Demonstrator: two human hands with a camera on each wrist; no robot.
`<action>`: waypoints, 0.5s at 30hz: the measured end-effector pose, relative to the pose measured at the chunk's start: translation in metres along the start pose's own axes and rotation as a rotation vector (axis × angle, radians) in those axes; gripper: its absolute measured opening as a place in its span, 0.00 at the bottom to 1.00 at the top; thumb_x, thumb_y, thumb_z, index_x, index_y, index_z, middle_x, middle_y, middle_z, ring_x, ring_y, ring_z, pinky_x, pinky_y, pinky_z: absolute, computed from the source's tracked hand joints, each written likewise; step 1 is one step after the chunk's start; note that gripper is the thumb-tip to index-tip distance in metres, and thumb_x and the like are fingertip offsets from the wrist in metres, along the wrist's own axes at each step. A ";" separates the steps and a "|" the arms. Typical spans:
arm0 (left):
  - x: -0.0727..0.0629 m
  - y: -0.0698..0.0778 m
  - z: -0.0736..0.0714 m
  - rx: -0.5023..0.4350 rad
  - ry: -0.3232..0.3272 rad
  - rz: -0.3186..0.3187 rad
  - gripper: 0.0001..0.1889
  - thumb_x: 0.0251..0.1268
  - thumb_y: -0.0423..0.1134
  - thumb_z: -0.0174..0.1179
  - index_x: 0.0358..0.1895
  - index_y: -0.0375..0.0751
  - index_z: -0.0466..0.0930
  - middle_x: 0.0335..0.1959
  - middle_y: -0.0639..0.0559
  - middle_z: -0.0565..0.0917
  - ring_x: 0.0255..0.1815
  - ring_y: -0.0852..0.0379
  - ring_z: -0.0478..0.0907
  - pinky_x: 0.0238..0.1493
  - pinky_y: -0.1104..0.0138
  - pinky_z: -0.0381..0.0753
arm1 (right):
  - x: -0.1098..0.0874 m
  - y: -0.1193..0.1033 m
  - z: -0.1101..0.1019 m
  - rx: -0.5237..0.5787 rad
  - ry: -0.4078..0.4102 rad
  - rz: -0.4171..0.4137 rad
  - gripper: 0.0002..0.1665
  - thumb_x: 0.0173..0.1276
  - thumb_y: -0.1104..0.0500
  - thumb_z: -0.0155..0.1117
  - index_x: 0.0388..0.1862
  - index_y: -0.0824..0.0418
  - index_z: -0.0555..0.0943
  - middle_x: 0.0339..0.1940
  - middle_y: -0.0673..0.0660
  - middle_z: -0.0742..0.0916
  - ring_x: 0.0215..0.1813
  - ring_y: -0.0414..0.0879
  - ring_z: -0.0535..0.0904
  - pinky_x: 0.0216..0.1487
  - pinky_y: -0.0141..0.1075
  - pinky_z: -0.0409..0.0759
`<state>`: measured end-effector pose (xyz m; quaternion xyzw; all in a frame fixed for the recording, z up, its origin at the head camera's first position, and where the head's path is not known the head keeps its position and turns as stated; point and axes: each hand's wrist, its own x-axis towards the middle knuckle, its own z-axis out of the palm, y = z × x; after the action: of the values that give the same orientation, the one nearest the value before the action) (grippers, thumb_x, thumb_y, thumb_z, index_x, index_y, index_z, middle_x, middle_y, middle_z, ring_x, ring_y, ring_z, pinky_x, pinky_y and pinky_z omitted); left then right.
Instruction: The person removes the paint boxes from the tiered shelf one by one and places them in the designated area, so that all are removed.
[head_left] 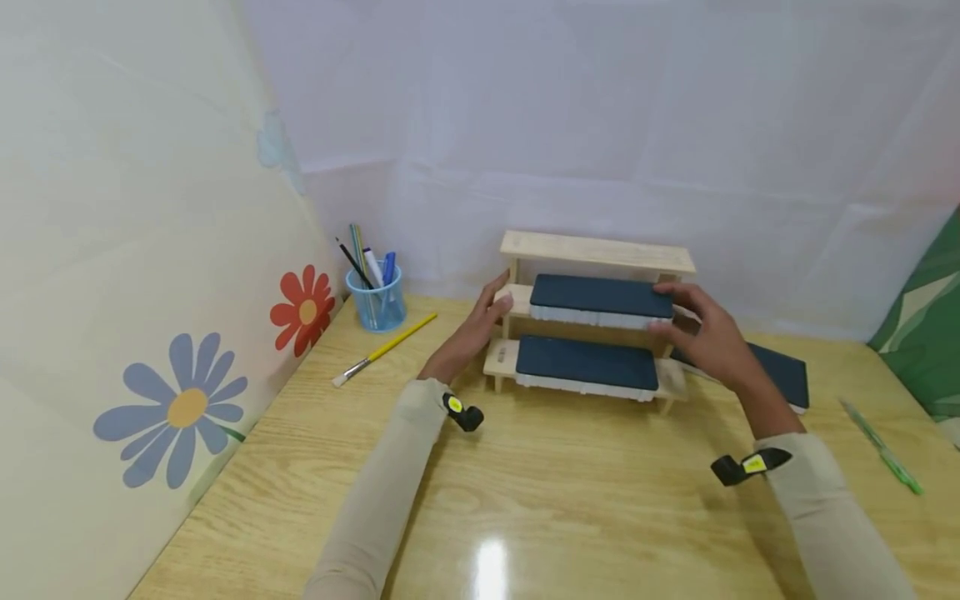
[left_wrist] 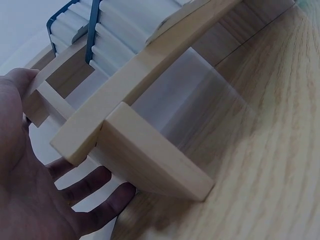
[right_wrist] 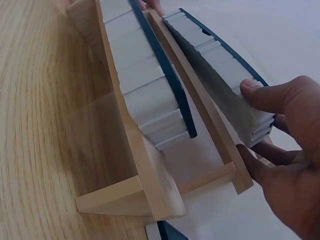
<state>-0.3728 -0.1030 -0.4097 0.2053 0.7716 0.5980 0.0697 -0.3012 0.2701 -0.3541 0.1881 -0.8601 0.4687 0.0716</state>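
We judge the loading of the three-tiered, pale wooden stand (head_left: 597, 252) to be partly done: a rectangular block with a dark blue top and white ribbed sides (head_left: 587, 362) lies on the stand's lowest tier, and a second such block (head_left: 602, 296) is at its middle tier, not yet let go. The right hand (head_left: 705, 327) has its grip on that second block's right end, thumb at the front; the right wrist view is dim, so we cannot tell whether the block rests fully on the stand. The left hand (head_left: 476, 327) grips the stand's left end, thumb over the middle tier. What seems left is settling this block, and perhaps a third matching block (head_left: 780, 375), which lies on the wood-grained tabletop (head_left: 600, 500) just right of the stand. Counting, we have one stand, three blocks, one translucent light blue cup (head_left: 390, 315) and one yellow-handled paintbrush (head_left: 390, 347) left of the stand, and one slim green pen (head_left: 883, 450) well to its right; the pens and pencils (head_left: 374, 268) crowd the cup too closely for us to number.
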 end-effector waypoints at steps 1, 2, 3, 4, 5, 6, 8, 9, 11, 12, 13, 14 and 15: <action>0.000 0.000 0.000 0.001 0.003 0.000 0.32 0.75 0.69 0.40 0.77 0.84 0.40 0.80 0.69 0.38 0.80 0.52 0.43 0.73 0.41 0.47 | 0.000 0.000 0.000 0.012 -0.001 0.005 0.35 0.72 0.48 0.67 0.74 0.47 0.66 0.76 0.56 0.66 0.77 0.57 0.59 0.71 0.56 0.63; 0.001 0.000 -0.001 0.004 0.005 0.003 0.32 0.75 0.69 0.40 0.77 0.84 0.40 0.80 0.69 0.38 0.80 0.52 0.43 0.73 0.41 0.47 | 0.000 -0.001 0.000 0.021 -0.001 0.008 0.35 0.72 0.48 0.67 0.74 0.47 0.66 0.76 0.56 0.66 0.77 0.56 0.59 0.71 0.55 0.63; 0.001 -0.001 -0.001 0.006 0.006 0.005 0.32 0.75 0.69 0.40 0.77 0.84 0.40 0.80 0.69 0.38 0.80 0.51 0.43 0.73 0.41 0.48 | 0.000 -0.001 0.000 0.030 -0.001 0.013 0.35 0.72 0.48 0.67 0.75 0.47 0.66 0.75 0.55 0.66 0.76 0.55 0.62 0.69 0.54 0.66; 0.002 -0.001 -0.001 0.009 0.005 0.004 0.32 0.75 0.70 0.40 0.76 0.84 0.40 0.80 0.69 0.38 0.80 0.51 0.43 0.73 0.41 0.48 | 0.000 -0.001 0.001 0.037 0.002 0.018 0.35 0.72 0.48 0.67 0.75 0.46 0.66 0.75 0.54 0.67 0.73 0.54 0.66 0.67 0.54 0.69; 0.002 -0.002 -0.001 0.008 0.007 0.010 0.31 0.75 0.69 0.40 0.77 0.84 0.40 0.80 0.68 0.38 0.80 0.50 0.44 0.73 0.41 0.48 | 0.000 -0.001 0.001 0.045 0.005 0.024 0.35 0.72 0.48 0.67 0.74 0.45 0.67 0.74 0.53 0.67 0.70 0.53 0.69 0.63 0.53 0.72; 0.002 -0.002 -0.001 0.006 0.005 0.014 0.31 0.75 0.69 0.40 0.77 0.84 0.40 0.81 0.68 0.38 0.80 0.50 0.44 0.73 0.41 0.48 | -0.001 -0.002 0.001 0.057 0.008 0.029 0.35 0.72 0.48 0.67 0.74 0.45 0.67 0.74 0.52 0.67 0.67 0.52 0.72 0.59 0.51 0.75; 0.003 -0.003 0.000 0.003 0.003 0.018 0.31 0.76 0.69 0.40 0.77 0.84 0.40 0.80 0.68 0.39 0.80 0.49 0.45 0.73 0.41 0.48 | -0.002 -0.002 0.001 0.087 0.017 0.036 0.34 0.71 0.48 0.67 0.74 0.44 0.67 0.73 0.50 0.67 0.60 0.49 0.77 0.51 0.48 0.79; 0.003 -0.004 0.000 0.002 0.005 0.017 0.31 0.75 0.69 0.40 0.76 0.84 0.41 0.80 0.69 0.39 0.80 0.50 0.45 0.73 0.42 0.48 | -0.002 -0.002 0.001 0.102 0.024 0.038 0.34 0.71 0.49 0.67 0.74 0.43 0.68 0.73 0.49 0.67 0.57 0.48 0.78 0.47 0.46 0.80; 0.003 -0.003 0.000 0.001 0.006 0.014 0.31 0.75 0.69 0.40 0.76 0.85 0.41 0.80 0.70 0.39 0.80 0.51 0.45 0.73 0.42 0.48 | -0.003 -0.002 0.001 0.128 0.039 0.031 0.35 0.71 0.51 0.68 0.74 0.45 0.68 0.74 0.49 0.66 0.56 0.46 0.78 0.45 0.41 0.81; 0.002 -0.003 -0.001 0.002 0.005 0.010 0.31 0.75 0.69 0.41 0.76 0.86 0.41 0.80 0.71 0.39 0.80 0.51 0.45 0.73 0.42 0.48 | -0.004 -0.002 0.001 0.138 0.048 0.025 0.35 0.71 0.52 0.68 0.74 0.46 0.68 0.74 0.50 0.66 0.56 0.45 0.77 0.45 0.39 0.81; 0.002 -0.003 -0.001 0.003 0.006 0.007 0.31 0.75 0.69 0.41 0.75 0.87 0.41 0.80 0.72 0.39 0.80 0.51 0.44 0.73 0.42 0.48 | -0.004 -0.001 0.001 0.145 0.057 0.021 0.35 0.71 0.53 0.68 0.74 0.47 0.68 0.74 0.50 0.66 0.57 0.44 0.77 0.45 0.37 0.81; 0.002 -0.003 -0.001 0.002 0.008 0.008 0.31 0.75 0.69 0.41 0.75 0.87 0.41 0.80 0.72 0.39 0.80 0.51 0.44 0.73 0.42 0.48 | -0.005 -0.001 0.000 0.149 0.066 0.018 0.35 0.71 0.53 0.68 0.74 0.47 0.68 0.75 0.50 0.66 0.58 0.44 0.76 0.44 0.35 0.80; 0.002 -0.003 -0.001 0.002 0.008 0.006 0.31 0.75 0.70 0.41 0.75 0.87 0.41 0.79 0.72 0.39 0.80 0.51 0.44 0.73 0.42 0.48 | -0.005 -0.001 0.000 0.150 0.073 0.018 0.35 0.71 0.54 0.69 0.75 0.48 0.68 0.76 0.50 0.65 0.60 0.44 0.75 0.45 0.33 0.80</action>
<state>-0.3753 -0.1037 -0.4118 0.2054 0.7719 0.5982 0.0648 -0.2960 0.2714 -0.3552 0.1681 -0.8210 0.5390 0.0845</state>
